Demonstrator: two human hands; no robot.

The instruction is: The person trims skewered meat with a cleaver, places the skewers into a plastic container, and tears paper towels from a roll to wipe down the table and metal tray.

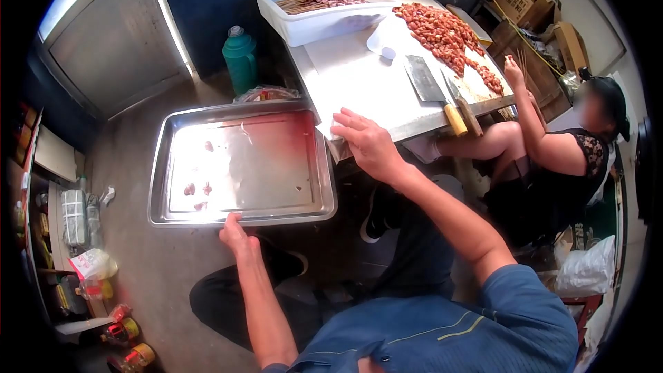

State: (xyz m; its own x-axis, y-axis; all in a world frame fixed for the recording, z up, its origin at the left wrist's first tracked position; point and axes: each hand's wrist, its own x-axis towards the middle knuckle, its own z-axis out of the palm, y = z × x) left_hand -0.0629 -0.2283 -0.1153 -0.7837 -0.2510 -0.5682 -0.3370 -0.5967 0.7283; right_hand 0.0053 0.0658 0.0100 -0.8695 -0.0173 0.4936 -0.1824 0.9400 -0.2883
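Note:
My left hand (238,233) grips the near rim of a shallow metal tray (242,218), the fingers partly hidden at its edge. A few small bits of meat (189,190) and some reddish liquid lie in the tray, beside the table's left edge. My right hand (369,144) is open, fingers stretched out, over the table's near left corner close to the tray's right rim. I cannot tell whether it touches the table. Farther right on the table lie a cleaver (425,79) with a wooden handle and a second wooden-handled knife (464,107).
A white tub (324,24) of meat skewers stands at the table's (338,72) far end. Cut meat (442,34) is heaped along its right side. On the right sits another person (552,152), holding thin sticks. A green flask (239,62) stands behind the tray; bags and bottles line the left.

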